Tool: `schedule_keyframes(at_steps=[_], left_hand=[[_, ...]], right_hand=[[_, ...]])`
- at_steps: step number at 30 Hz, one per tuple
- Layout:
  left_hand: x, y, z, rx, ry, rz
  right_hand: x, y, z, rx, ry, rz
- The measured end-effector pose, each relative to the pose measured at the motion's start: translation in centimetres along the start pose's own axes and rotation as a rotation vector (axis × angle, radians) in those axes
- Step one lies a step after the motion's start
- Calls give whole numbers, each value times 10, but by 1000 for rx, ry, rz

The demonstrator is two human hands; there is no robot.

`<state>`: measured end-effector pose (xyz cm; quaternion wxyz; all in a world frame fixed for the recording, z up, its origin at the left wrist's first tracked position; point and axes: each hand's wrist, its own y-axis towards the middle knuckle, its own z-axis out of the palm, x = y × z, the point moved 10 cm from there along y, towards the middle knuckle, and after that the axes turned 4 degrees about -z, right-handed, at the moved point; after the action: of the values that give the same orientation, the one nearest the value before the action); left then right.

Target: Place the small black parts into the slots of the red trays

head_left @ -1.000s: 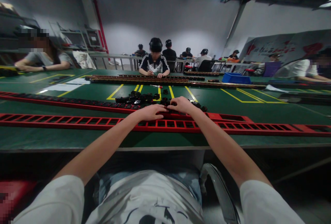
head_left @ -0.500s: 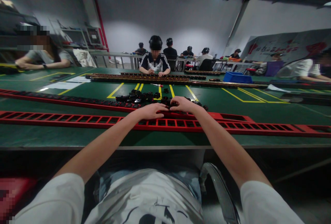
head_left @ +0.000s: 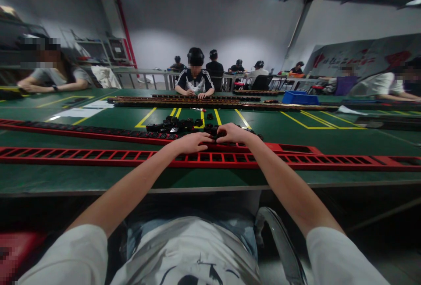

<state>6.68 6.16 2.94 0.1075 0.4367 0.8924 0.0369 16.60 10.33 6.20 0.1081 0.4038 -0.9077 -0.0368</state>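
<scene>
Over the rear red slotted frame [head_left: 131,137], my two hands nearly meet. My left hand [head_left: 194,141] has its fingers stretched toward the right along that frame, with the thumb apart. Curled in a pinch, my right hand [head_left: 234,133] is at the same spot; whatever its fingertips hold is hidden. Small black blocks sit in a row in the left part of the rear frame. Loose black parts [head_left: 177,123] lie heaped just behind my hands. Closer to me, a second red frame [head_left: 115,157] with open slots runs under my wrists.
The green table [head_left: 210,177] has yellow tape marks. Farther back lie long dark strips [head_left: 197,101], a red-handled tool [head_left: 198,109], a blue bin [head_left: 300,97] and white papers [head_left: 86,108]. A co-worker [head_left: 195,79] sits opposite; others sit left, right and behind.
My hands stay at almost the same place on the rear frame, with the right fingers slightly shifted. The view has tilted a little; the parts and frames lie as before.
</scene>
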Motion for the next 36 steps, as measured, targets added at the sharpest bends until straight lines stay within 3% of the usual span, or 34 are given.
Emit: schedule_keyframes(at_steps=[19,30,36], left_hand=[[-4,-1,-3,-13,0,16],[-4,0,-3,-16,-14,24],[-4,-1,-4,-21,-18,21]], right_hand=[[1,1,4,-80,43,-71],[0,0,7,-5,48,-82],[-2,2,6,-74,93,-73]])
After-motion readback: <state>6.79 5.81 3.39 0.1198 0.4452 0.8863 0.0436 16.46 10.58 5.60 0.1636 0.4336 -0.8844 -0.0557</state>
